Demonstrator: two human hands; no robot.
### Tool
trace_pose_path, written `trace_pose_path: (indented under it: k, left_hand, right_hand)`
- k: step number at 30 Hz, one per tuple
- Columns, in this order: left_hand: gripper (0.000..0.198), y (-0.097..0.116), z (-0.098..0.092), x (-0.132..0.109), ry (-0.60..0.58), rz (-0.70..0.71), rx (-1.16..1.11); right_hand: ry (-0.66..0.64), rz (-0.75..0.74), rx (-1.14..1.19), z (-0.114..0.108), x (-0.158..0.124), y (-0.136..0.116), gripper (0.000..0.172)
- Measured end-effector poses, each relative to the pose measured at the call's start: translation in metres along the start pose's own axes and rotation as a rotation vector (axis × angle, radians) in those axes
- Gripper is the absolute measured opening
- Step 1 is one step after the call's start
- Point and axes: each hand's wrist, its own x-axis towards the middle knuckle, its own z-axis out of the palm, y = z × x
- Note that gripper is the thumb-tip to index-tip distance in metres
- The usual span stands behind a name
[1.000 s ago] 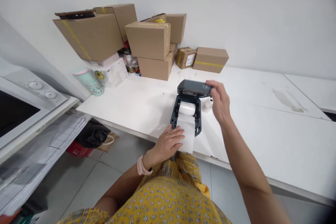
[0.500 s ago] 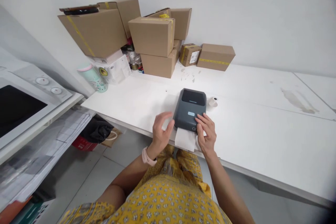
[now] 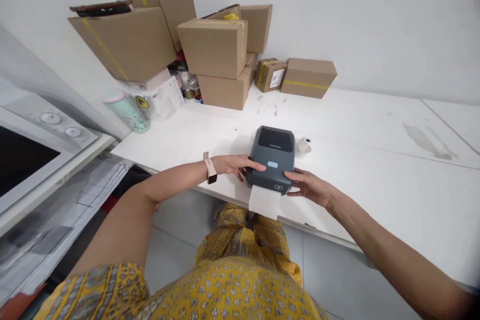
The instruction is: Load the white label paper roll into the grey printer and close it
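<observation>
The smooth, dark gray printer (image 3: 273, 156) sits on the white worktop (image 3: 375, 165) between two hands — the left hand (image 3: 240, 164) spread on one side, the right hand (image 3: 309, 186) spread at the near right corner, both touching it. Thin white paper (image 3: 264, 203) sticks out — a small round roll (image 3: 304, 146) sits near.

Printer (image 3: 274, 157), one: dark grey, boxy, lid down, lying level between left hand (image 3: 239, 165) and right hand (image 3: 308, 185), a digit of each on its top. Black window (image 3: 276, 139) beyond the grip; pale blue oblong (image 3: 272, 165) between the fingertips. Paper strip (image 3: 264, 202), white: protrudes from near side.
</observation>
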Motion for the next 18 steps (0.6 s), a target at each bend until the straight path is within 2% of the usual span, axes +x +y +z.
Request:
trace_pose_path:
  k: [3,8,11,15,18]
  left_hand:
    - [0.068,0.002,-0.001,0.006,-0.019,0.003,0.02]
    - [0.069,-0.004,0.003,0.008,0.037,0.057,-0.016]
    - [0.071,-0.006,0.011,0.005,0.068,0.141,-0.098]
    - [0.07,-0.011,0.024,0.004,0.16,0.323,-0.258]
    - [0.071,-0.017,0.028,0.007,0.2,0.358,-0.329]
  right_hand:
    - [-0.023,0.037,-0.044,-0.005,0.004,-0.006,0.054]
    - [-0.071,-0.117,0.084,0.006,0.009,0.011,0.058]
    - [0.008,-0.224,0.197,0.019,0.013,0.029,0.064]
    - [0.175,-0.362,0.261,0.034,0.02,0.049,0.067]
    - [0.244,-0.424,0.241,0.04,0.026,0.056,0.064]
